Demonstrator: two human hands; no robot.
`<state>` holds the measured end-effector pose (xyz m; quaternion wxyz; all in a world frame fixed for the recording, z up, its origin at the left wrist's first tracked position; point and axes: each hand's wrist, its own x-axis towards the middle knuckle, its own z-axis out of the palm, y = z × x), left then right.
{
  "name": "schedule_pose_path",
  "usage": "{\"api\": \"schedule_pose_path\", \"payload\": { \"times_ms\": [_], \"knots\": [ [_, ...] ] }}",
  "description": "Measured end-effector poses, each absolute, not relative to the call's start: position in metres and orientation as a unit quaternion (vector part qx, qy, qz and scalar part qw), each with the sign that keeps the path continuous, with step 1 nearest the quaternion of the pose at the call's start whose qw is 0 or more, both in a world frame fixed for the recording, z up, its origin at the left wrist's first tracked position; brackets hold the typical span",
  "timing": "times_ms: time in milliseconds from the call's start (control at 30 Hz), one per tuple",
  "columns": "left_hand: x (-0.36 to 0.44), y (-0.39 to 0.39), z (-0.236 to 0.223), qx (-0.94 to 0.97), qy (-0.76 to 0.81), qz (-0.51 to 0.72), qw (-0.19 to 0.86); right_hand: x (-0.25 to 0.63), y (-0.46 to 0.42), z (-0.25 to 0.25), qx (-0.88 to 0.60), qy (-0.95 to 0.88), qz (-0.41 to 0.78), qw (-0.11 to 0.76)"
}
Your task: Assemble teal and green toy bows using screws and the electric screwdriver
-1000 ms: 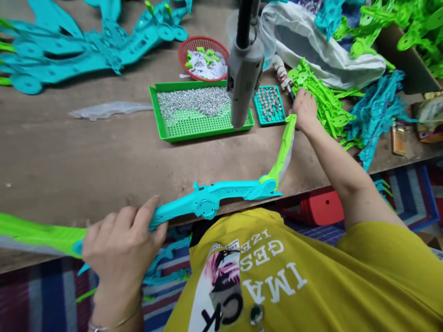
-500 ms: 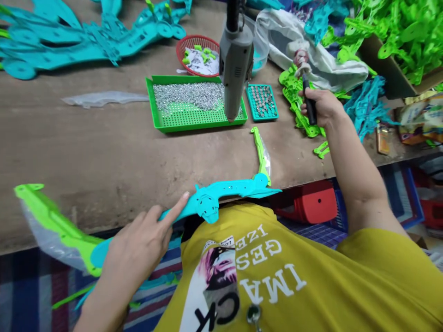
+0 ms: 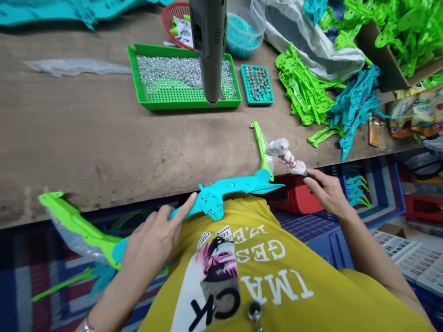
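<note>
My left hand (image 3: 152,240) is closed round the blue body of a toy bow (image 3: 238,185), its index finger stretched along the top. Green limbs with clear plastic inserts form both ends of the bow, which lies across the table's front edge against the yellow shirt. In my right hand (image 3: 327,191) is the handle of a hammer (image 3: 289,160), its head wrapped in white material with red bands. The hammer head hovers beside the right-hand green limb (image 3: 262,152); whether they touch I cannot tell. My left palm hides part of the blue body.
A grey machine head (image 3: 209,50) hangs over a green tray (image 3: 166,106) of small metal pieces. Nearby are a small teal tray (image 3: 272,102), a red basket (image 3: 168,23) and a clear tub (image 3: 238,39). Green parts (image 3: 304,87) and blue parts (image 3: 356,101) are heaped at right.
My right hand has brought the hammer down and toward the table's front edge, close to the bow's right end. The bow and left hand have shifted slightly right in view; the view has tilted downward.
</note>
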<state>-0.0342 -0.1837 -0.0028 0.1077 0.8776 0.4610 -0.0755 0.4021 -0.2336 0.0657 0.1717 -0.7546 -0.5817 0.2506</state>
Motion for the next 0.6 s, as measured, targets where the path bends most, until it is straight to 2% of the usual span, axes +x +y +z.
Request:
{"api": "schedule_pose_path", "payload": {
  "times_ms": [167,400,533,600],
  "knots": [
    [-0.038,-0.183,-0.003,0.877,0.464,-0.073,0.099,0.400,-0.251,0.062,-0.746,-0.615,0.238,0.092],
    [-0.037,-0.184,-0.006,0.876,0.465,-0.070,0.106,0.401,-0.265,0.060,-0.759,-0.621,0.146,0.130],
    [-0.036,-0.186,-0.003,0.874,0.467,-0.083,0.105,0.403,-0.263,0.050,-0.739,-0.639,0.198,0.079],
    [-0.036,-0.188,-0.002,0.875,0.466,-0.083,0.107,0.404,-0.257,0.049,-0.740,-0.638,0.198,0.084]
  ]
}}
